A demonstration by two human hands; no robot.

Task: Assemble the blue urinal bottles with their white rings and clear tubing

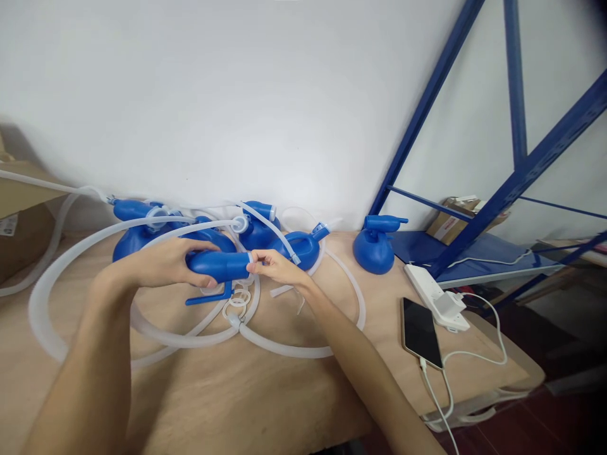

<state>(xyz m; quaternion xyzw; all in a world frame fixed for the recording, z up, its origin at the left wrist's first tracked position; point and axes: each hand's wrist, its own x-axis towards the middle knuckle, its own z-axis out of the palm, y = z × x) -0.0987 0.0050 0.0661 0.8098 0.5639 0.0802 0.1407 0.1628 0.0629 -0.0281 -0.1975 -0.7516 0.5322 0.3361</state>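
My left hand (pixel 165 262) is wrapped round a blue plastic bottle (pixel 222 265) with a tube-like neck, which lies sideways above the table. At the neck's whitish rim, my right hand (pixel 277 265) pinches with thumb and fingers. Whether the rim is a separate ring I cannot tell. Below the bottle hangs a blue lever-like piece (pixel 208 298), close to several whitish rings (pixel 241 300) on the tabletop. Long translucent hoses (pixel 284 348) loop around and under both hands. Behind them rest more blue bottles, among them one with a handle (pixel 303 248).
Another blue bottle (pixel 374 251) stands apart on the right of the wooden table (pixel 227 404). Near it lie a power strip (pixel 434 297) and a phone (pixel 421 332) with its white cable. A blue metal rack (pixel 422 107) rises at right; a cardboard box (pixel 23 215) sits at far left.
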